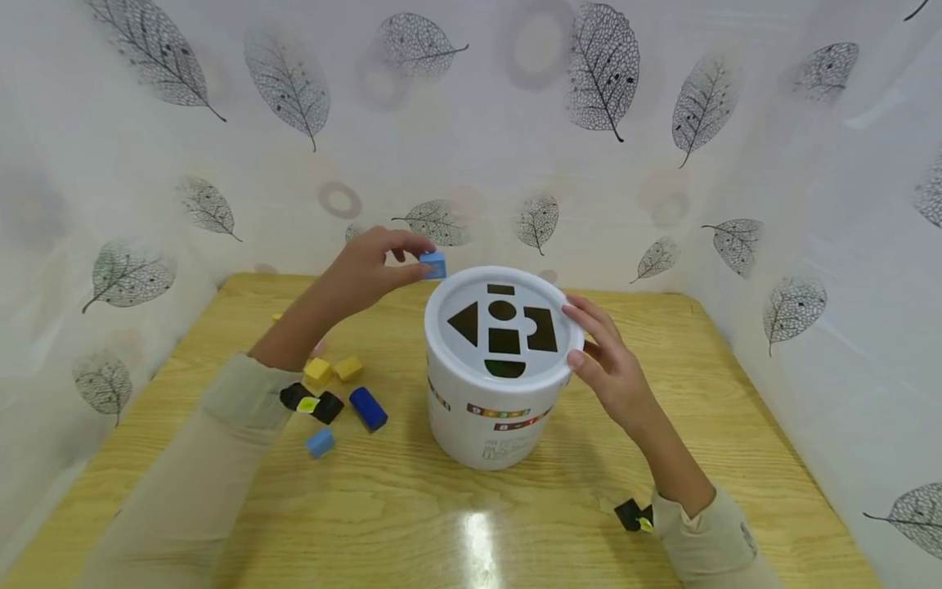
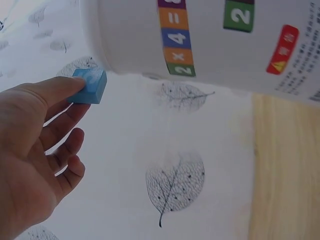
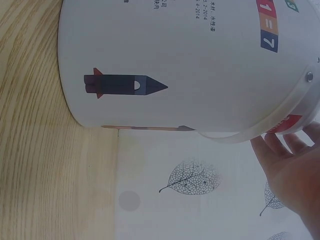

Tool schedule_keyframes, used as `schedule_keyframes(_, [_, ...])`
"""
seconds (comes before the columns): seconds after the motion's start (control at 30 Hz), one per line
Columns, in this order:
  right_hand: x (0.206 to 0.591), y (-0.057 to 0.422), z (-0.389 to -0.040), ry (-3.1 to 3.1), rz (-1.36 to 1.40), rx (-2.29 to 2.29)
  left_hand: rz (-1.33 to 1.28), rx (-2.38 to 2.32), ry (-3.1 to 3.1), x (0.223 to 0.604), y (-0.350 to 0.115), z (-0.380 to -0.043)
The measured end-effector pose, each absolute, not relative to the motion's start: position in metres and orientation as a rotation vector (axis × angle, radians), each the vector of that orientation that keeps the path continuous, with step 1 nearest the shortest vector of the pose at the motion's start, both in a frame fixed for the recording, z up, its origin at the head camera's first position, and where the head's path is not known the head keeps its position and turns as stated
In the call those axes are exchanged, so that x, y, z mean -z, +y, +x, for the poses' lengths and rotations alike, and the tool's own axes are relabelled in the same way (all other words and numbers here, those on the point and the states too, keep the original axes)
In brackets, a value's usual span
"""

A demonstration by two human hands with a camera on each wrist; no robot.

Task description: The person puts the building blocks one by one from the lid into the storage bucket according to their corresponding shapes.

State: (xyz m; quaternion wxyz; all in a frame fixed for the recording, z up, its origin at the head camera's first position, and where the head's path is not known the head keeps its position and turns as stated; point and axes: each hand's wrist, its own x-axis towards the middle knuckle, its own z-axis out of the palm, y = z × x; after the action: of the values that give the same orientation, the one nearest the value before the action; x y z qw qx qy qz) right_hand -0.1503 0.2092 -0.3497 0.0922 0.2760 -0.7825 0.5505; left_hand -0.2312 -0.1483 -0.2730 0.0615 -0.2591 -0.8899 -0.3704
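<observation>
As the head view shows, the left hand (image 1: 371,266) pinches a light-blue block (image 1: 433,265) between thumb and fingers, just beside the far-left rim (image 1: 432,323) of a white tub (image 1: 456,409). The right hand (image 1: 614,376) rests fingers and thumb, spaced apart, on the right of that rim. The tub stands upright on the wooden table (image 1: 559,523); its lid (image 1: 471,356) has shaped cut-outs (image 1: 504,341). Yellow blocks (image 1: 318,374), a dark-blue block (image 1: 369,409) and a second light-blue block (image 1: 320,442) lie to its left.

The left wrist view finds the thumb on one broad face of the pinched block, ring and little fingers bent and clear. Contact between block and rim cannot be determined. Judgement: block light, rigid, not fragile; smooth faces may slip, so hold opposite sides.

The right wrist view records fingertips at the lid's edge, the hand partly cropped. Judgement: tub stiff, probably light plastic, liable to slide; steady it by the rim, opposite the block.
</observation>
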Motion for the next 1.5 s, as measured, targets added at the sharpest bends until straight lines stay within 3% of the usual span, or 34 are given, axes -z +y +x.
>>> schedule_keyframes(0.37, [0.350,0.210,-0.150,-2.334,0.808,-1.629,-0.988,1.140,-2.629,0.261,-0.106,-0.240])
schedule_keyframes(0.7, [0.351,0.210,-0.150,-2.328,0.800,-1.646,-0.981,1.151,-2.717,0.262,-0.076,-0.243])
schedule_keyframes(1.5, [0.350,0.210,-0.150,-2.349,0.778,-1.633,-0.939,1.149,-2.752,0.270,-0.067,-0.239])
